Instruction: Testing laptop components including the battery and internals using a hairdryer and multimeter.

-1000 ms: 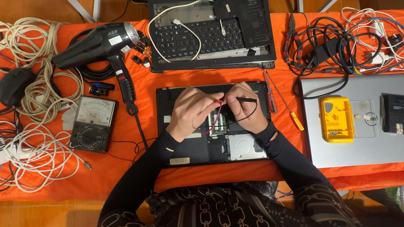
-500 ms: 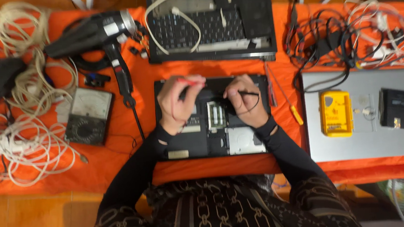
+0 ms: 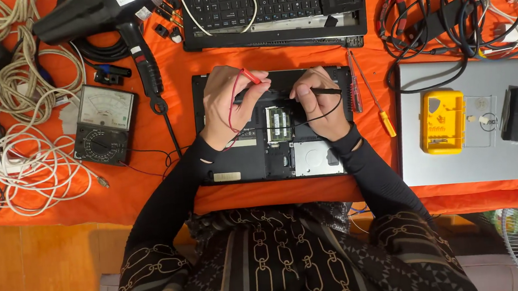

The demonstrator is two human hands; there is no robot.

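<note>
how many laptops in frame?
3: opened black laptop under both hands; keyboard laptop at top, partly cropped; closed silver laptop at right. More may lie outside the frame.

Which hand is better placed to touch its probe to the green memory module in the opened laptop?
Probably right. The right hand holds the black probe beside the green memory module, tip toward it. The left hand holds the red probe raised higher, pointing away.

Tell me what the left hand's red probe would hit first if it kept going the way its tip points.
The left hand aims the red probe right, along the opened laptop base. First in line is probably the black probe in the right hand; depth is unclear.
</note>
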